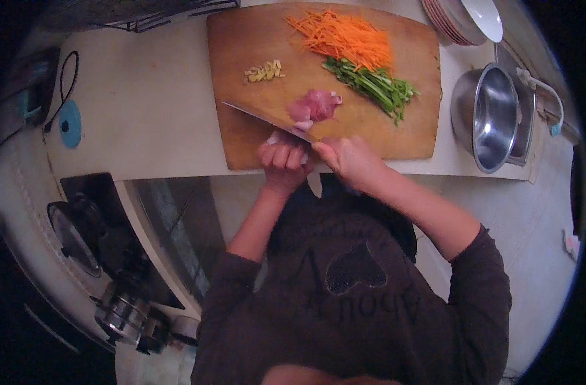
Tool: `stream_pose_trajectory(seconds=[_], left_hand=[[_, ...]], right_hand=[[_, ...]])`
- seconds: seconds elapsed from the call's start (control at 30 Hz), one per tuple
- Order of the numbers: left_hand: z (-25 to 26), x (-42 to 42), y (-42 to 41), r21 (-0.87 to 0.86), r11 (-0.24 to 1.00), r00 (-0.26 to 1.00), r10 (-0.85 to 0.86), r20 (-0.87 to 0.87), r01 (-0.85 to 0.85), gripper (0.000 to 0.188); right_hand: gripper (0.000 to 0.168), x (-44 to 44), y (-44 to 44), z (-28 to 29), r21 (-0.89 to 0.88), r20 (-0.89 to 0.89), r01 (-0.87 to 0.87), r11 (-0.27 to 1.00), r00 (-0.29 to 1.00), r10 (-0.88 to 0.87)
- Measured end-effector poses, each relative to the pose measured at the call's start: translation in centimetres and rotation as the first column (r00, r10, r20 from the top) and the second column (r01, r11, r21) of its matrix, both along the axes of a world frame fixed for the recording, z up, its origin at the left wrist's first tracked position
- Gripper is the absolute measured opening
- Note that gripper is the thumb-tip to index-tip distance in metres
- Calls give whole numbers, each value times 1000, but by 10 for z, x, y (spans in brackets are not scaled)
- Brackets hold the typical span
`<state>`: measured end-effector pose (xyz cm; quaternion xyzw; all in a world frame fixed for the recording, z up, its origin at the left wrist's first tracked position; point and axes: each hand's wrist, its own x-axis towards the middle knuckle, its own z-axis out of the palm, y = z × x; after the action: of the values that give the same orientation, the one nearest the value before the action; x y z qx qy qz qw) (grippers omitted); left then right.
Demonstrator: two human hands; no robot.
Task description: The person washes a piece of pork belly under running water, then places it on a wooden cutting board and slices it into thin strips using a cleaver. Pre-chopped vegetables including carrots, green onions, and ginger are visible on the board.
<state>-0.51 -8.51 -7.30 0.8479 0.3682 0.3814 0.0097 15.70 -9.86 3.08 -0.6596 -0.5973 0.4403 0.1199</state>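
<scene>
On a wooden cutting board (pixel 370 142), my right hand (pixel 351 156) grips a kitchen knife (pixel 266 120) by its handle, which my fingers hide. The blade slants up and to the left across the board. With curled fingers, my left hand (pixel 283 156) holds a pale piece of meat (pixel 275 138) just on the near side of the blade. Pink raw meat slices (pixel 319 105) lie in a small heap beyond the knife. Farther back are chopped garlic or ginger pieces (pixel 265 71), shredded carrot (pixel 348 41) and cut green stalks (pixel 377 89).
A steel bowl (pixel 496 120) stands at the right by a sink (pixel 526 139) with a tap hose (pixel 553 91). Stacked plates (pixel 449 21) are at the far right. On the left lie a blue disc (pixel 70 124) and a dark hob (pixel 110 231) with a steel pot (pixel 122 315) nearby.
</scene>
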Motion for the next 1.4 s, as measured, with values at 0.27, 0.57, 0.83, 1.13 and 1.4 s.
stream_pose_trajectory(seconds=[0.27, 0.57, 0.83, 1.13, 1.4], left_hand=[[18, -6, 1, -17, 1000, 998, 6, -58, -7, 43], [68, -15, 13, -206, 953, 957, 173, -232, -222, 47], [86, 30, 12, -287, 947, 938, 38, -346, -144, 39], [65, 60, 22, -275, 960, 982, 7, -189, -60, 35], [55, 52, 13, -370, 929, 999, -20, -43, 3, 42]], right_hand=[[42, 11, 6, 5, 98, 66, -86, 992, 995, 79], [51, 31, -28, 14, 36, -106, 135, 990, 986, -130], [50, 66, -45, 49, 132, -73, 268, 954, 963, -260], [52, 91, -54, 25, 137, 158, 130, 982, 976, -151], [55, 91, -63, 18, 3, 73, 167, 986, 983, -166]])
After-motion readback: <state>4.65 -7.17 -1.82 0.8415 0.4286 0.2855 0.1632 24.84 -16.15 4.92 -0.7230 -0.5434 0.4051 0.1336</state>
